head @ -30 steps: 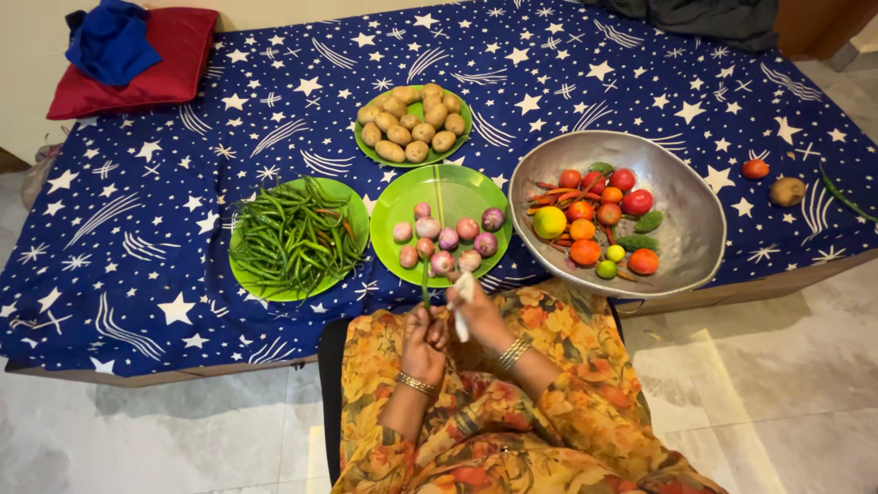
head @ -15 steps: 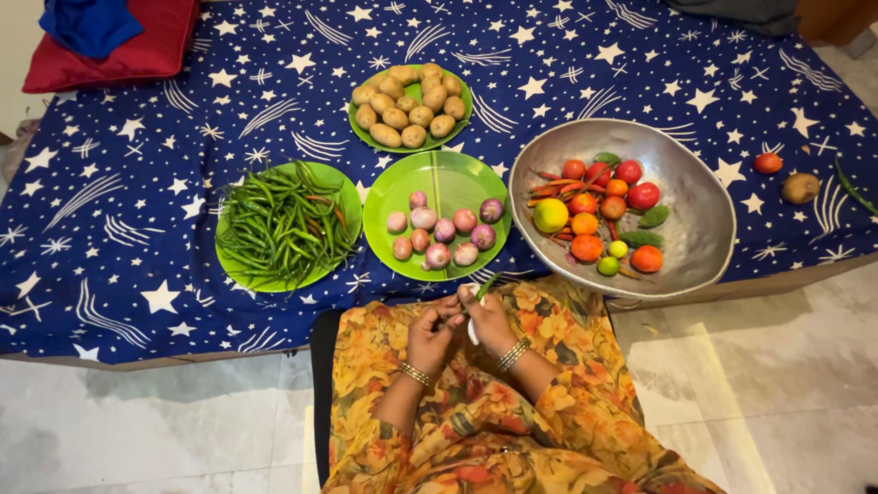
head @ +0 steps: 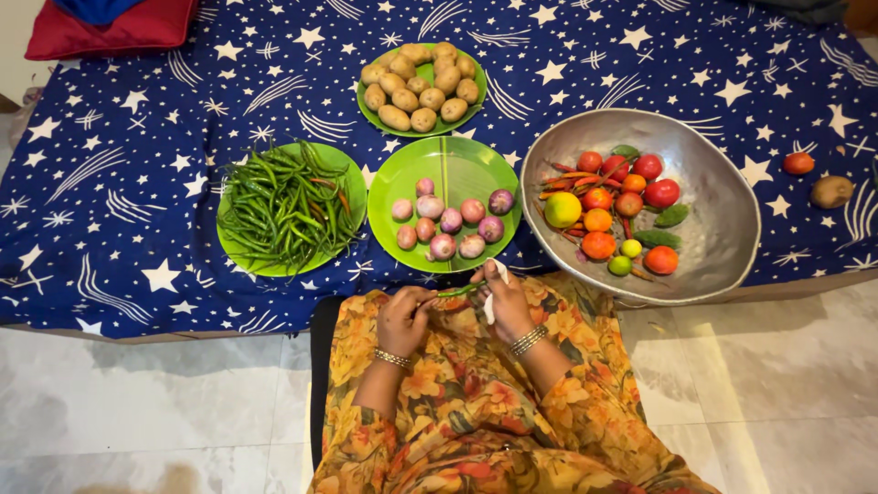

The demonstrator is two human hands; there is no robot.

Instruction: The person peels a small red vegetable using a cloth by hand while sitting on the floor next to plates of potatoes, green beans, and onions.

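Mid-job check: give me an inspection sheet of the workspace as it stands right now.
Surface: star-print blue cloth.
Job's things: green chilli held between both hands; white item in right hand.
Clutter: plate of chillies, plate of onions, plate of potatoes, metal bowl of mixed produce, loose tomato and potato.
Grippers: left hand and right hand both closed.
Cables: nothing seen.
Surroundings: red cushion, tiled floor.
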